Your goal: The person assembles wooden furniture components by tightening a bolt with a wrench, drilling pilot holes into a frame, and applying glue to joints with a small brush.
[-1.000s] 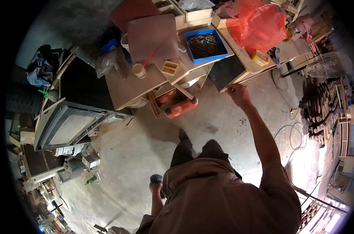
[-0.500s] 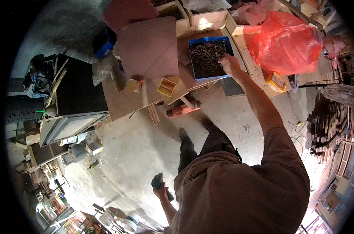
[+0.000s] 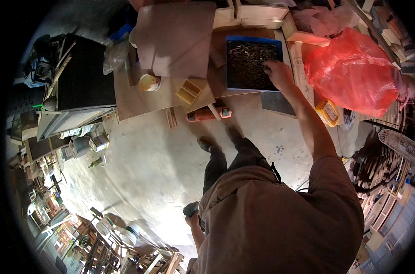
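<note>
My right hand (image 3: 279, 74) reaches over the right side of a shallow blue tray (image 3: 248, 90). Heaped in the tray are many dark screws (image 3: 246, 61). The fingers of this hand are curled together at the screws; whatever lies between them is too small to make out. Down by my left hip, my left hand (image 3: 194, 220) grips a dark cordless drill (image 3: 190, 209). My shirt hides part of the drill, and its lower end barely shows.
Left of the tray, the workbench (image 3: 130, 102) carries a brown board (image 3: 175, 41), a glue-stained cup (image 3: 150, 82) and a small divided wooden box (image 3: 189, 91). A red plastic bag (image 3: 351, 73) and a yellow tub (image 3: 327, 113) are at right. An orange-red cylinder (image 3: 209, 114) lies below the bench edge.
The whole view has shifted, with the bench sitting higher in the picture. My right hand stays at the screws. My left hand and the drill are closer to my body, and less of the drill shows.
</note>
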A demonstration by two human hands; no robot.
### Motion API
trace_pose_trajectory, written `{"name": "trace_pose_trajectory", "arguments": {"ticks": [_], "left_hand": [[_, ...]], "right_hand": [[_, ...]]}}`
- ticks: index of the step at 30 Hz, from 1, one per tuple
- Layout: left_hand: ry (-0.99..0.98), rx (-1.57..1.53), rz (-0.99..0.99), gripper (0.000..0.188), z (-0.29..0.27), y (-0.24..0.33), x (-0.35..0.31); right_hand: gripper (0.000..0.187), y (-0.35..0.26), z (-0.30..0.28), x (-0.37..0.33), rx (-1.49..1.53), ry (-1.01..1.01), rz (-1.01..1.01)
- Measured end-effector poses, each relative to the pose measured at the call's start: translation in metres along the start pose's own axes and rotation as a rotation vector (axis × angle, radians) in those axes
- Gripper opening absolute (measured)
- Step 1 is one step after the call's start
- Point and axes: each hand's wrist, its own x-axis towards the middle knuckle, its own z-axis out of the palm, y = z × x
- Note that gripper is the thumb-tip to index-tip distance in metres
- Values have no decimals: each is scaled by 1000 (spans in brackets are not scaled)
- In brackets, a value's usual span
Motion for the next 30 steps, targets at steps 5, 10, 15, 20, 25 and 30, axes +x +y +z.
{"name": "trace_pose_trajectory", "arguments": {"ticks": [5, 10, 15, 20, 25, 30], "left_hand": [[8, -31, 37, 32, 4, -17, 4], [95, -77, -97, 28, -6, -33, 6], [124, -176, -247, 25, -22, -43, 11], [193, -310, -253, 29, -53, -61, 3], [379, -672, -188, 37, -96, -100, -37], [288, -892, -25, 39, -183, -123, -59]], "right_hand": [[9, -18, 6, 8, 120, -41, -160], [6, -26, 14, 29, -245, -366, -174], [10, -20, 15, 33, -359, -362, -382], [30, -97, 19, 50, -107, -61, -404], [21, -243, 33, -45, 306, 145, -495], [21, -443, 57, -227, 572, -533, -422]]}}
